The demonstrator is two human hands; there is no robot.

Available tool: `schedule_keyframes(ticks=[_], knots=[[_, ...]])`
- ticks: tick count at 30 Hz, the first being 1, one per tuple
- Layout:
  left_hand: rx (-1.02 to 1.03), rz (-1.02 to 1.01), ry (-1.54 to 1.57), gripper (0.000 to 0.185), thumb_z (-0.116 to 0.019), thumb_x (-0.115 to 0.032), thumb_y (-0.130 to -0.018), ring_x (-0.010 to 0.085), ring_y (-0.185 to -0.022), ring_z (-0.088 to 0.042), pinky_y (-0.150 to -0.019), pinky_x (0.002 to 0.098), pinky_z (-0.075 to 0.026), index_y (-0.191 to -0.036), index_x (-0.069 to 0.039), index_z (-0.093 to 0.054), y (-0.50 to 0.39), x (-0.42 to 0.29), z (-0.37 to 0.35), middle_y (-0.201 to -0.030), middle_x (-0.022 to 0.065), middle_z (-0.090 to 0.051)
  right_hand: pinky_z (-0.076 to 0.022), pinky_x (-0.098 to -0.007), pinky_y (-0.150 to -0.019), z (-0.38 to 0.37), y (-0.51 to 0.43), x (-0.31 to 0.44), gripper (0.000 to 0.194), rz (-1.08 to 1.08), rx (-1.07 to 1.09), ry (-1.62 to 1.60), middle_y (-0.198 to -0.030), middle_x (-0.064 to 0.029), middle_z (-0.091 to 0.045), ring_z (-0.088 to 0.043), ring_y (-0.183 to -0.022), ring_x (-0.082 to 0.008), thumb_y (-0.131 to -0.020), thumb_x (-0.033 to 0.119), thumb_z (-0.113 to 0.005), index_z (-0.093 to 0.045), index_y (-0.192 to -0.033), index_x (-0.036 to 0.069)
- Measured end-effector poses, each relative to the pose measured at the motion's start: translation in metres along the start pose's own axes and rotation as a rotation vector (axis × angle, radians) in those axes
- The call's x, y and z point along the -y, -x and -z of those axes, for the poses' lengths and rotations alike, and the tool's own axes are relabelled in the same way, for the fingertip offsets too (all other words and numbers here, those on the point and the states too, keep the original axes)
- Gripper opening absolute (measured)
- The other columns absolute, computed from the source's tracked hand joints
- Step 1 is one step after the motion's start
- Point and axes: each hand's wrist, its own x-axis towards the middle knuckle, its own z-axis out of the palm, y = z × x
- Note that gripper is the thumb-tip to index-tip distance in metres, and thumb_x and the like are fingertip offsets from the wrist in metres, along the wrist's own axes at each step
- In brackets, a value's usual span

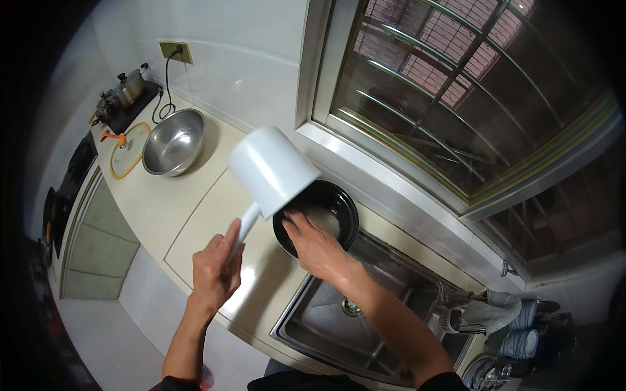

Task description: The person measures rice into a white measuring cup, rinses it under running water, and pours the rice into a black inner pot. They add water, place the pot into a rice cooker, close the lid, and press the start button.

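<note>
My left hand (pixel 218 266) grips the handle of a white water dipper (pixel 272 168). The dipper is tipped over, its mouth facing down and right above a black bowl (pixel 349 207). Inside the bowl lies a pale, whitish mass (pixel 326 220), too unclear to name. My right hand (pixel 318 247) reaches over the bowl's near rim, close under the dipper's lip. Its fingers look blurred and apart, with nothing seen between them. Part of the bowl is hidden behind the dipper and my right hand.
A stainless steel sink (pixel 313 327) lies below my right forearm. Leftward on the counter are a steel basin (pixel 175 141), an orange-rimmed glass lid (pixel 129 151) and a steel pot (pixel 130 88). Stacked bowls (pixel 521 342) and a grey cloth (pixel 494 313) are at right. A barred window (pixel 415 102) rises behind.
</note>
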Motion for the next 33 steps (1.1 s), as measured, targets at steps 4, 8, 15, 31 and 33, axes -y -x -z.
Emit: schedule_keyframes(ticks=[4, 8, 15, 31, 33], knots=[[-0.020, 0.019, 0.035, 0.056, -0.070, 0.009, -0.083, 0.0246, -0.054, -0.052, -0.052, 0.0334, -0.044, -0.137, -0.003, -0.060, -0.006, 0.006, -0.006, -0.067, 0.0126, -0.054, -0.0558, -0.0510, -0.084, 0.013, 0.028, -0.013, 0.028, -0.243, 0.122, -0.080, -0.104, -0.0249, -0.066, -0.066, -0.098, -0.0447, -0.084, -0.002, -0.057, -0.066, -0.111, -0.004], [0.093, -0.039, 0.094, 0.057, -0.072, 0.008, -0.082, 0.0241, -0.052, -0.051, -0.048, 0.0343, -0.042, -0.136, -0.002, -0.059, -0.007, -0.007, -0.005, -0.065, 0.0118, -0.053, -0.0528, -0.0520, -0.084, 0.020, 0.001, -0.015, 0.020, -0.023, -0.419, -0.232, -0.096, -0.0253, -0.065, -0.064, -0.092, -0.0445, -0.084, 0.001, -0.057, -0.065, -0.102, -0.005], [0.076, -0.126, 0.011, 0.066, -0.071, 0.013, -0.076, 0.0245, -0.052, -0.050, -0.046, 0.0366, -0.042, -0.139, -0.003, -0.058, -0.001, -0.004, -0.012, -0.067, 0.0100, -0.052, -0.0487, -0.0542, -0.087, 0.002, -0.018, -0.014, 0.017, -0.019, -0.240, -0.273, -0.098, -0.0251, -0.066, -0.061, -0.097, -0.0479, -0.090, 0.012, -0.060, -0.067, -0.100, 0.001], [-0.101, 0.832, 1.132, 0.051, -0.069, -0.013, -0.093, 0.0028, -0.047, -0.034, -0.042, 0.0203, -0.025, -0.137, 0.007, -0.056, 0.032, -0.002, 0.009, -0.069, -0.0019, -0.050, -0.0552, -0.0350, -0.066, 0.079, 0.067, -0.002, 0.012, -0.263, -0.488, -0.454, -0.089, -0.0172, -0.069, -0.070, -0.076, -0.0302, -0.090, -0.001, -0.068, -0.067, -0.102, -0.002], [-0.084, 0.834, 1.129, 0.053, -0.069, -0.016, -0.093, 0.0027, -0.046, -0.033, -0.041, 0.0197, -0.025, -0.138, 0.007, -0.055, 0.034, -0.003, 0.009, -0.068, -0.0022, -0.048, -0.0568, -0.0274, -0.064, 0.088, 0.070, 0.002, 0.011, -0.233, -0.510, -0.437, -0.090, -0.0154, -0.071, -0.075, -0.076, -0.0201, -0.092, -0.004, -0.067, -0.069, -0.102, -0.005]])
